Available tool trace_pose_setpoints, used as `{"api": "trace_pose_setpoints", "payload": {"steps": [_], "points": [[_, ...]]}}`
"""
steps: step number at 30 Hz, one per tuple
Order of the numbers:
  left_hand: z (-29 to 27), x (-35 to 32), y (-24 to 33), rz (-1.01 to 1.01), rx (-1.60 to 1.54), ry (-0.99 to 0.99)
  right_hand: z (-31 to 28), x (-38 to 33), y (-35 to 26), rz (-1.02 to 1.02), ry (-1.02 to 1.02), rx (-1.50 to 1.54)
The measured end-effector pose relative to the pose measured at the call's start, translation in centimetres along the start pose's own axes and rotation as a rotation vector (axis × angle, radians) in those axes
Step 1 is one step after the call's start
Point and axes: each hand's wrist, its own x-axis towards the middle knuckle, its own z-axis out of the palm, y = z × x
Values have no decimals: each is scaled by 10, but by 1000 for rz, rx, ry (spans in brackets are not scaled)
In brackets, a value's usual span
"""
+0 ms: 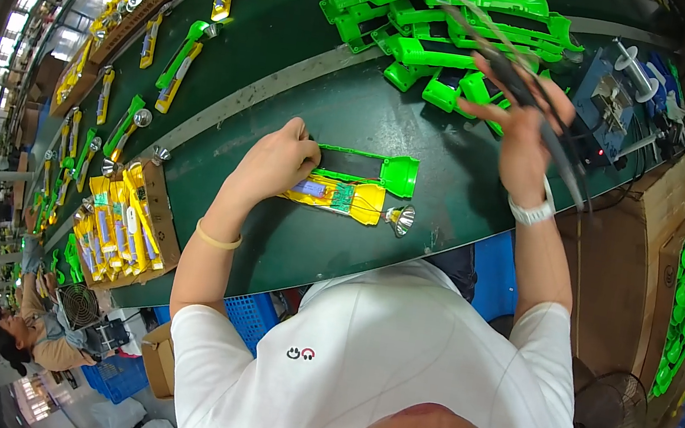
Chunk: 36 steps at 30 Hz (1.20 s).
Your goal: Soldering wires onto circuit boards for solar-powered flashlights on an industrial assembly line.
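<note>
At the centre of the frame the left hand (280, 161) rests curled on the left end of an opened torch: a yellow shell half (336, 196) with a small circuit board inside, and a green shell half (366, 167) lying just above it on the dark green worktop (286, 241). A silver reflector (401, 219) sits at the yellow half's right end, joined by thin wires. In the upper right, the right hand (523, 126) is raised and closed around a dark, blurred tool with a trailing cable (548, 125). Behind it lies a heap of green shells (440, 18).
</note>
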Motion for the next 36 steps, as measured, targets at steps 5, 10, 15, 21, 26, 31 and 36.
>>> {"api": "trace_pose_setpoints", "payload": {"steps": [5,10,15,21,26,31,36], "points": [[-2,3,1,2,-3,-2,27,33,25,84,-195,-472],[3,-2,-1,-8,-32,23,22,20,-22,-109,-27,-162],[-9,2,-12,58,-169,87,51,-19,-66,97,-175,-67],[2,5,-11,302,39,305,83,3,-10,495,-148,-53],[14,-49,-7,318,-297,252,45,-31,-6,186,-39,-235],[47,-63,-8,381,-214,448,12,-76,21,281,-116,-293],[26,-35,-90,77,-156,798,4,-65,36,210,-281,-460]]}}
